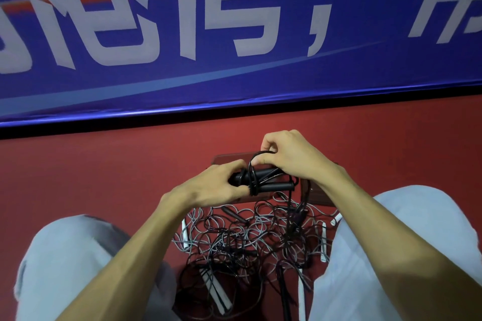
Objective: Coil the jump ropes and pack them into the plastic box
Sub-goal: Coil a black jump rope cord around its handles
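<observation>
The left knee [65, 255], in pale grey trousers, fills the lower left corner above a red floor [104, 164]. The left hand [219, 182] is curled around one end of a pair of black handles [264, 174], which lie side by side and roughly level. Several turns of black cord [252, 177] are bound around both handles just beside the left fingertips.

The right hand [292, 156] is close against the left. Its thumb and fingers pinch a loop of the same cord above the bundle, and the loose remainder hangs down from under the right wrist.

Directly beneath both hands sits the plastic box [318, 194], clear enough for the red floor to show through its walls. The hands and bundle hide most of its inside, so what lies in it cannot be told.

Nearer the person, between the legs, a tangled pile of jump ropes [250, 237] lies on the floor. It is made of grey and black cords, with white handles [217, 294] poking out at its edges. The hanging cord runs down into this pile.

The right knee [417, 229] closes the lower right. A blue banner [234, 81] with large white characters spans the wall behind.
</observation>
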`<state>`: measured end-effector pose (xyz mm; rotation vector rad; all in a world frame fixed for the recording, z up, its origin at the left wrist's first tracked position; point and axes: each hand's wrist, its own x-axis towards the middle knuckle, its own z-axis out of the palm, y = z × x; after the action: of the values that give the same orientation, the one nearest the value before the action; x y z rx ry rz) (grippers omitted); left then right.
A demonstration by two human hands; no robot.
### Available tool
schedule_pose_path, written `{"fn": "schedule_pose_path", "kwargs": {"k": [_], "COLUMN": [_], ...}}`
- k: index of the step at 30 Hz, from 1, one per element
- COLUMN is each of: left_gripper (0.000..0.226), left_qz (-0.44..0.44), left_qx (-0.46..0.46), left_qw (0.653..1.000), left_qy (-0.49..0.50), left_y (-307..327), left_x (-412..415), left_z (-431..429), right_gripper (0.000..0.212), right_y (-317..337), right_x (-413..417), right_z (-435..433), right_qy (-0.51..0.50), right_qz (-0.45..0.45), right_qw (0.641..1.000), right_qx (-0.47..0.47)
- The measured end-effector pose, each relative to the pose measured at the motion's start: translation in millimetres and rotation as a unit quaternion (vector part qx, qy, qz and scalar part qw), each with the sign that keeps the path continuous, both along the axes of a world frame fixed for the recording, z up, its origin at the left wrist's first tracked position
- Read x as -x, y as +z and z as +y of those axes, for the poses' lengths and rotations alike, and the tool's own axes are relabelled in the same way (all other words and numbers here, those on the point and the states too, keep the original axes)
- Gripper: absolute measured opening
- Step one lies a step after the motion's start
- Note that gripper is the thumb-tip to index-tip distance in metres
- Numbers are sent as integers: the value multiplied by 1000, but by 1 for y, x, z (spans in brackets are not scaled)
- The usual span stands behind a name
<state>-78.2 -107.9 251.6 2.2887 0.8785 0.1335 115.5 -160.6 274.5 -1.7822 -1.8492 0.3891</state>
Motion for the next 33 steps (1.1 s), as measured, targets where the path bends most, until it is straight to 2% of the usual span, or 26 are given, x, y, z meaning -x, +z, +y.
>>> {"fn": "schedule_pose_path", "kwargs": {"k": [2, 4, 7, 9, 11, 13, 15, 17, 20, 21, 23, 25, 26, 29, 31, 33], "left_gripper": [58, 62, 33, 24, 27, 26, 23, 24, 36, 41, 44, 43, 41, 29, 25, 23], "left_qz": [-30, -50, 3, 33, 53, 36, -29, -112, -252, -300, -374, -417, -426, -420, -409, -407], "left_qx": [3, -38, -171, -189, -170, -129, -29, 74, 172, 207, 260, 287, 287, 270, 266, 264], "left_qw": [999, 998, 985, 981, 984, 991, 999, 991, 952, 930, 886, 855, 850, 857, 861, 860], "left_qy": [12, 29, 24, 22, 11, -11, -17, -13, 26, 46, 85, 114, 119, 129, 143, 156], "left_y": [-1, -6, -11, -9, -7, -3, 6, 14, 21, 23, 26, 31, 31, 28, 26, 24], "left_x": [-1, -4, -8, -6, -1, 3, 6, 9, 12, 11, 9, 6, 6, 4, 3, 1], "left_z": [-1, -1, 2, 4, 9, 11, 8, 6, 6, 6, 5, 3, 2, 0, -1, 0], "right_gripper": [36, 36, 38, 34, 23, 12, 5, 9, 23, 24, 17, 11, 17, 28, 17, 11], "right_y": [2, 2, 4, 5, 5, 3, 4, 9, 13, 13, 12, 11, 11, 8, 5, 3], "right_x": [1, 1, -7, -15, -20, -24, -26, -27, -19, -15, -8, -3, -2, -1, -3, -5], "right_z": [-1, -2, -1, -2, -1, 3, 5, 4, 3, 3, 4, 2, 1, -1, -1, -1], "right_qy": [-12, -11, -6, 13, 48, 78, 91, 98, 85, 74, 71, 104, 120, 131, 105, 77], "right_qz": [-5, -11, -41, -58, -44, -6, 78, 172, 328, 384, 426, 411, 393, 283, 213, 94], "right_qw": [1000, 1000, 999, 997, 994, 993, 990, 979, 941, 920, 900, 899, 901, 924, 935, 952], "right_qx": [-8, -10, 5, 42, 83, 90, 76, 56, 25, 30, 54, 109, 140, 223, 264, 282]}}
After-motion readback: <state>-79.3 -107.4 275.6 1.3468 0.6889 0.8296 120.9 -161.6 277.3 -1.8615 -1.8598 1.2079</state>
